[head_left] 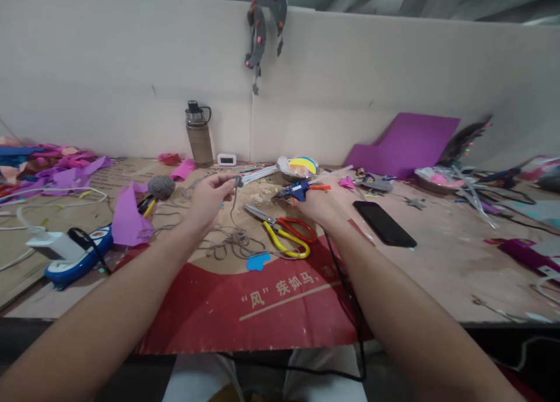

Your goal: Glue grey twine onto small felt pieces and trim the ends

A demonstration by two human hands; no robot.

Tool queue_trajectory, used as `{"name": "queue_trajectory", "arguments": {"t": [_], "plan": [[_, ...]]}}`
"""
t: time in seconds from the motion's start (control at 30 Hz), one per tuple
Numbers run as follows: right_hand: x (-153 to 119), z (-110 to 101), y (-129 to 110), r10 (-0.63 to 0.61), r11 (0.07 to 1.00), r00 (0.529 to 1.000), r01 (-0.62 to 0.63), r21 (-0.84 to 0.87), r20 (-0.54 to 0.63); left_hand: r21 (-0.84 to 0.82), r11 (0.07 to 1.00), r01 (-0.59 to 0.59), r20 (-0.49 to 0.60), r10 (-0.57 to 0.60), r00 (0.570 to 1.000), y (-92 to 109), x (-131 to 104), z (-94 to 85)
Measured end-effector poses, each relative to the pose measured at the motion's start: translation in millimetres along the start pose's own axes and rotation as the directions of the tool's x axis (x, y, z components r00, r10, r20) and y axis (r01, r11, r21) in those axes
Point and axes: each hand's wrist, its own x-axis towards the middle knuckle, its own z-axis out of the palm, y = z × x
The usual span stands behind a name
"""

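Note:
My left hand (210, 198) pinches a small grey yarn piece (238, 181), from which a strand hangs down to the table. My right hand (315, 206) is closed around a blue glue gun (297, 191) whose tip points left; its black cord (345, 279) runs down over the table edge. Between and below my hands lie scissors (284, 230) with red and yellow handles. Loose grey yarn (236, 243) is tangled to their left, beside a blue cut-out (258, 262). The grey yarn ball (161, 186) rests behind my left forearm.
A bottle (200, 136) and small white clock (226, 159) stand by the wall. The black phone (385, 223) lies right of my right hand. A blue power strip (79, 259) with a white charger sits left. Purple sheets, bowls and scraps lie around.

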Motion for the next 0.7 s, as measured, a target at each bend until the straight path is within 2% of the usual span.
{"name": "queue_trajectory", "arguments": {"t": [0.07,0.13,0.2,0.23,0.27,0.3,0.37,0.43,0.47,0.5,0.53,0.6,0.63,0.7], "plan": [[3,4,5,0.015,0.997,0.989,-0.026,-0.078,-0.147,0.064,0.998,-0.03,0.009,0.029,1.0,2,-3,1.6],[2,8,3,-0.055,0.998,0.935,0.04,-0.049,-0.349,0.147,0.986,-0.075,0.022,0.072,0.997,4,-6,2.8],[-4,15,-9,-0.167,0.948,0.861,0.274,0.163,-0.48,0.258,0.954,-0.15,0.029,0.147,0.989,9,-11,3.5],[-9,19,-18,-0.212,0.855,0.844,0.404,0.325,-0.493,0.326,0.924,-0.2,0.036,0.199,0.979,11,-13,3.6],[-14,23,-30,-0.225,0.727,0.858,0.464,0.507,-0.463,0.399,0.88,-0.257,0.043,0.262,0.964,13,-14,3.5],[-20,27,-42,-0.234,0.588,0.888,0.454,0.67,-0.396,0.466,0.827,-0.316,0.06,0.327,0.943,16,-16,3.2],[-29,33,-67,-0.276,0.301,0.928,0.331,0.894,-0.251,0.551,0.708,-0.442,0.108,0.464,0.879,19,-18,2.4],[-34,35,-86,-0.345,0.119,0.928,0.192,0.974,-0.141,0.569,0.623,-0.537,0.149,0.563,0.813,21,-18,1.5],[-36,35,-93,-0.36,0.08,0.927,0.144,0.986,-0.107,0.562,0.612,-0.557,0.153,0.585,0.797,21,-17,1.2],[-36,34,-97,-0.36,0.076,0.929,0.127,0.989,-0.092,0.547,0.629,-0.552,0.142,0.58,0.802,20,-17,1.0],[-37,33,-100,-0.35,0.1,0.932,0.139,0.985,-0.096,0.53,0.667,-0.524,0.12,0.553,0.825,19,-16,0.9],[-36,33,-100,-0.321,0.216,0.929,0.261,0.941,-0.184,0.483,0.766,-0.424,0.068,0.45,0.89,16,-15,1.2],[-35,33,-98,-0.318,0.291,0.912,0.354,0.889,-0.259,0.445,0.815,-0.371,0.049,0.391,0.919,14,-15,1.6],[-34,34,-94,-0.345,0.422,0.845,0.528,0.737,-0.408,0.342,0.895,-0.287,0.042,0.291,0.956,11,-14,2.6]]}}
